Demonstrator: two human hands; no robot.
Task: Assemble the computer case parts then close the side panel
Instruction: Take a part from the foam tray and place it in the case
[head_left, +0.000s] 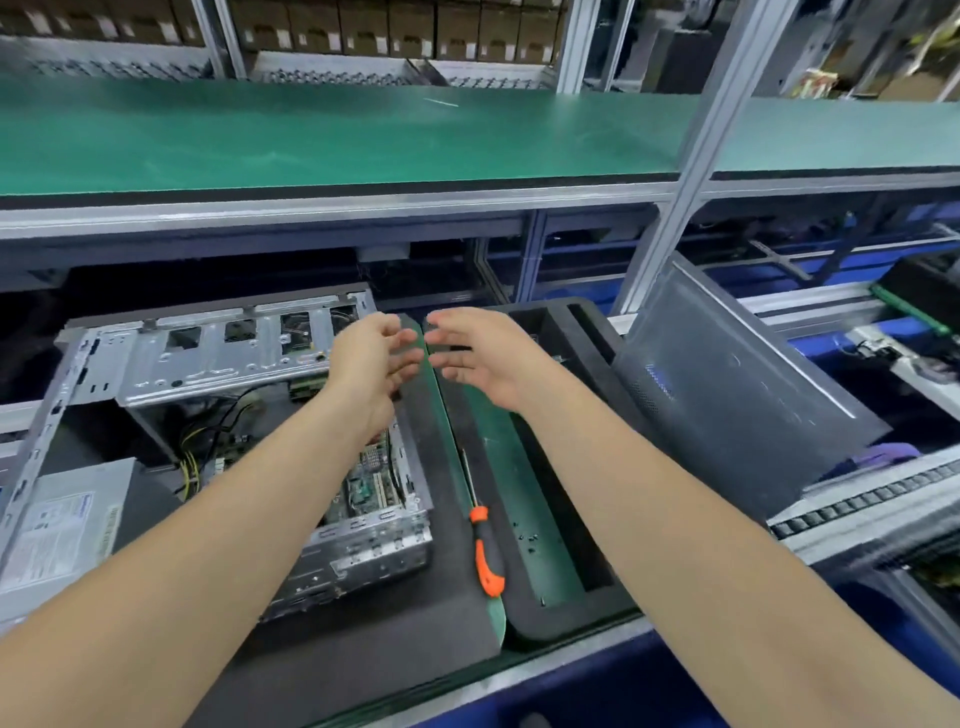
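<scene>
- Head view: a green shelf (337, 135) is seen across the upper part, carried by an aluminium post (675, 208) that stands between the work area and the right side.
- An orange-handled screwdriver (485, 551) is laid on the dark foam mat (363, 634), just right of the case, and some small screws (527, 538) are scattered on the green strip of a black foam tray (582, 597) beside it.
- The computer case (223, 415) is placed on the mat at the left, lying open, so that the motherboard, the yellow and black cables and the silver drive cage are visible; its right part is covered by the left forearm.
- The side panel (737, 410), dark grey, is leaned tilted at the right, well apart from the case.
- The left hand (371, 364) and the right hand (483, 358) are held above the gap between case and tray, fingers loosely spread, nothing grasped, fingertips near each other.
</scene>
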